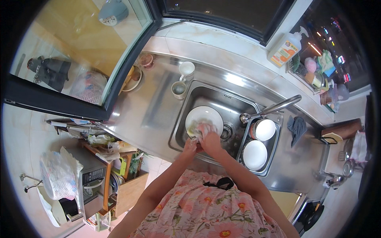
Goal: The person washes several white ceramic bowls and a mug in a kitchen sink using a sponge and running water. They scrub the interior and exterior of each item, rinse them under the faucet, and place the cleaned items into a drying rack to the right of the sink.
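Observation:
A white plate [208, 114] is held over the larger basin of a stainless steel sink [235, 102]. My left hand [191, 146] grips its near edge at the lower left. Blurred by motion, my right hand [207, 132] presses a yellowish sponge or scrubber [195, 127] against the plate's face. The drain [226, 132] shows just right of the plate. In the small side basin sit white bowls [265, 130] and, nearer me, another white bowl or dish [254, 155]. The metal faucet [268, 110] points over the right edge of the large basin.
A white mug [187, 69] and a second cup [179, 90] stand at the sink's upper left corner. A grey cloth [296, 128] lies right of the side basin. An open window frame [131, 62] juts over the left counter. A pump bottle [285, 49] stands on the sill.

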Action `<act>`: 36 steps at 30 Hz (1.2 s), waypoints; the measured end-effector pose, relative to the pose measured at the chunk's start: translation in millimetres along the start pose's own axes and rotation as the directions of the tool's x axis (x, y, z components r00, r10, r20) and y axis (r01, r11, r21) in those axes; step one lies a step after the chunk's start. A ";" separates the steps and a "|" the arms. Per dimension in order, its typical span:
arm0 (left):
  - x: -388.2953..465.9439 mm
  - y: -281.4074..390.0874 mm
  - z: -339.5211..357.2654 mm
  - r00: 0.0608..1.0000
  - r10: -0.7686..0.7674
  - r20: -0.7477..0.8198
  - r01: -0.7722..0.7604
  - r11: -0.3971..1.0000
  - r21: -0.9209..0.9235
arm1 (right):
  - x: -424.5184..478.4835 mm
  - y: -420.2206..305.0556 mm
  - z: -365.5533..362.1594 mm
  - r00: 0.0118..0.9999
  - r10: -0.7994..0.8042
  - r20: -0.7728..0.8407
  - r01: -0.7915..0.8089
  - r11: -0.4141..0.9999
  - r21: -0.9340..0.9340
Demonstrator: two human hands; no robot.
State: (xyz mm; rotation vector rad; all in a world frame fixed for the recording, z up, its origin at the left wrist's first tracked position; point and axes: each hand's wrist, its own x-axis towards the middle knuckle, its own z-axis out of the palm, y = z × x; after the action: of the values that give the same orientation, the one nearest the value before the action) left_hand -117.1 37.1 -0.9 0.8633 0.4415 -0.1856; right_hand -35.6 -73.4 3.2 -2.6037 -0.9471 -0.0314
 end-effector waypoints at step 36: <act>31.7 -65.0 85.1 0.811 -0.395 0.432 0.354 0.918 0.177 | -101.3 106.7 -38.8 0.830 0.554 -0.061 -0.507 0.795 0.333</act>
State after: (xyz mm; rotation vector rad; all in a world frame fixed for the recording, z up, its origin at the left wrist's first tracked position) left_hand -84.8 -69.2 -11.8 0.7789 0.1494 -0.7695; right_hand -43.3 -224.7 -10.7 -2.4342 -0.1175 0.0545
